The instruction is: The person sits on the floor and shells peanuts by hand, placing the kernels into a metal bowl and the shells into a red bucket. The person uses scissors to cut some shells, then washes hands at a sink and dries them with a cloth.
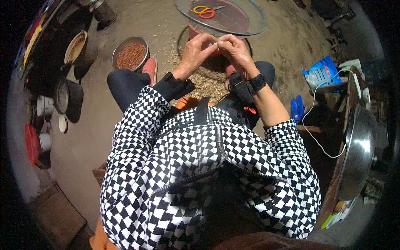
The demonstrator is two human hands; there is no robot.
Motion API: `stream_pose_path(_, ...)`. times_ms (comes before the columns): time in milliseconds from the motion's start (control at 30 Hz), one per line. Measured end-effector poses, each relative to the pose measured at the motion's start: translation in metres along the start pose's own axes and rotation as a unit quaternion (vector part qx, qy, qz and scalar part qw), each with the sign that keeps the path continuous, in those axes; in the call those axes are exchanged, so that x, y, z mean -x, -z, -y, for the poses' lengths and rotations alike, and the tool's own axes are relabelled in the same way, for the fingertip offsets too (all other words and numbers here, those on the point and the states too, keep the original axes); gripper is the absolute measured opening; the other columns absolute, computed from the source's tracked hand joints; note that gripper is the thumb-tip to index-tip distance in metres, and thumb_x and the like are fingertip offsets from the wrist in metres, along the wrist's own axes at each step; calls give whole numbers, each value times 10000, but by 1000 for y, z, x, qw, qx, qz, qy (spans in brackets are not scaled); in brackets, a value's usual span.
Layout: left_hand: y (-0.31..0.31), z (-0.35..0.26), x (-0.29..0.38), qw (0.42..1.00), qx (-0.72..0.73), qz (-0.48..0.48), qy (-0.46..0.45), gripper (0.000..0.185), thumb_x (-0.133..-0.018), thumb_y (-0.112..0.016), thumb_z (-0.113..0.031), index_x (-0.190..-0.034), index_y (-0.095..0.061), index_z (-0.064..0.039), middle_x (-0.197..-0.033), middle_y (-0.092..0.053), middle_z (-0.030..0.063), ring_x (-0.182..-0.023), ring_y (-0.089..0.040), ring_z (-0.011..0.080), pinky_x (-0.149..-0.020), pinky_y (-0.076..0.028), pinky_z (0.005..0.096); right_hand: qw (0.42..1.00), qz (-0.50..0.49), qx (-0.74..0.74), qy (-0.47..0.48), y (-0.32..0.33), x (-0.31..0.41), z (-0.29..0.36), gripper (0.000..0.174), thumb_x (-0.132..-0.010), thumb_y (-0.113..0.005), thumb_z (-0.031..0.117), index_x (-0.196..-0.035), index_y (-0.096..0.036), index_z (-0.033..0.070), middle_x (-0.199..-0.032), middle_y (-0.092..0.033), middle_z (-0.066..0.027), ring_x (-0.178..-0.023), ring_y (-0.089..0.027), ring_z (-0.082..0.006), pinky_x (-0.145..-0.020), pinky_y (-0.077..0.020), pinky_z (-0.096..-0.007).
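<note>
My left hand (196, 51) and my right hand (236, 52) meet fingertip to fingertip in front of me. Pinched between them is a small pale piece (215, 43), probably a peanut pod, mostly covered by the fingers. Below and behind the hands stands a reddish container (193, 32), largely hidden. Broken peanut shells (207, 84) lie heaped on the floor between my feet. Left of my left foot sits a metal bowl (114, 56) holding shelled red-skinned peanuts (131, 56).
Scissors (207, 12) with orange and yellow handles rest on a round mesh sieve (261, 26) ahead. Pots, including a dark one (70, 97), line the left. At right are a blue packet (323, 73), blue glove (297, 107), white cable (307, 122) and large metal pan (359, 153).
</note>
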State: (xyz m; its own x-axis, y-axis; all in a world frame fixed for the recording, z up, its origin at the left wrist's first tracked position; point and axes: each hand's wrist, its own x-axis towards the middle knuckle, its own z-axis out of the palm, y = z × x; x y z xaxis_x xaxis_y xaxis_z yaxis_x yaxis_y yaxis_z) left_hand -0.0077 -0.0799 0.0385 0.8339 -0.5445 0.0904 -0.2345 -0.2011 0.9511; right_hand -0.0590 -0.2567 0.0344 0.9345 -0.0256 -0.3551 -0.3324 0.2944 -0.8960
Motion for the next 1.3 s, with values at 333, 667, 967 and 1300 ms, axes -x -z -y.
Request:
stream_pose_path(333, 21, 13, 12, 905, 385, -38, 178, 198, -926, -633, -157, -1053, -614, -7, -875, -658, 31, -772, -630, 99, -658, -519, 223, 994, 20, -101, -31, -33, -2, 0, 170, -942, -620, 171, -1039, -632, 32, -922, -654, -24, -815, -616, -99, -684, -475, -196)
stream_pose_path(667, 28, 2, -16, 934, 308, 8, 178, 185, -940, -581, -105, -1031, -554, 54, -848, -656, 126, -728, -676, 182, -612, -563, 278, 995, -11, 60, 75, -27, -27, 13, 157, -915, -655, 170, -941, -633, 16, -857, -609, 7, -782, -537, -75, -717, -453, -244)
stream_pose_path(967, 111, 10, -39, 946, 184, 113, 244, 222, -969, -536, -193, -995, -543, 28, -798, -649, 102, -654, -633, 142, -565, -530, 262, 973, -19, 222, 66, -91, -75, 32, 165, -852, -706, 165, -856, -646, 11, -788, -634, -9, -775, -542, -78, -728, -459, -263)
stream_pose_path(1300, 117, 60, -26, 983, 75, 15, 169, 256, -882, -649, -273, -783, -595, -43, -632, -615, 29, -577, -577, 90, -507, -447, 261, 967, -39, 239, 80, -120, -85, -2, 114, -859, -683, 124, -848, -643, 17, -809, -655, -7, -778, -540, -66, -731, -451, -247)
